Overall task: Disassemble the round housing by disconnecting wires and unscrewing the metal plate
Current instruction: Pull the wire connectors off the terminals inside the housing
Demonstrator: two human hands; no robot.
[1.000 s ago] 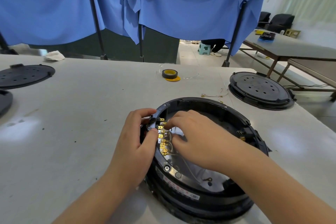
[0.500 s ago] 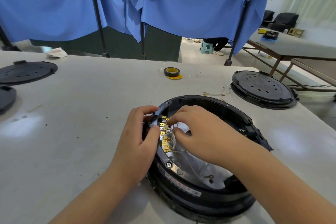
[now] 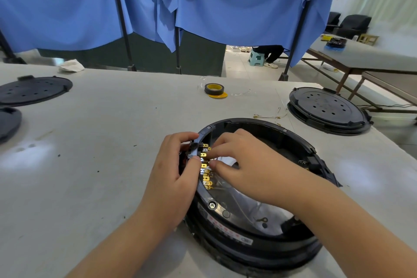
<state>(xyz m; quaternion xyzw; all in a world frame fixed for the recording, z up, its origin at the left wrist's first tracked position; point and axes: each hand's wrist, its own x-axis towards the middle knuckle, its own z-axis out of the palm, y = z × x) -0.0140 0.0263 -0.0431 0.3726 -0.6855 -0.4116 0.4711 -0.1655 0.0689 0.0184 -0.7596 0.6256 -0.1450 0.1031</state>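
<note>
Your left hand [image 3: 173, 178] grips the near-left rim of the round housing [image 3: 255, 189], fingers curled over its outer edge and the thumb pressed against the black block that carries the row of brass terminals [image 3: 205, 170]. Your right hand [image 3: 250, 166] reaches in from the other side, thumb and forefinger pinching at one of those terminals; whether a wire is actually caught between them is hidden by the fingers. Both hands meet at that terminal row, almost touching.

Under your right palm, the shiny metal plate [image 3: 255, 210] lies in the bottom of the housing, with thin wires [image 3: 239, 205] lying loose across it. A screw [image 3: 212, 205] sits in the rim just below your left hand. The housing rests on the desk [image 3: 101, 142] directly in front of you.

Beyond your right hand, loose wire leads [image 3: 270, 116] lie on the desk, and farther right sits a black round cover [image 3: 327, 108] with holes. Past both hands, a roll of tape [image 3: 214, 89] stands near the desk's far edge. Far out from your left hand lies another black cover [image 3: 33, 90], and a crumpled cloth [image 3: 71, 66] behind it. Blue curtains [image 3: 225, 2] hang behind the desk.
</note>
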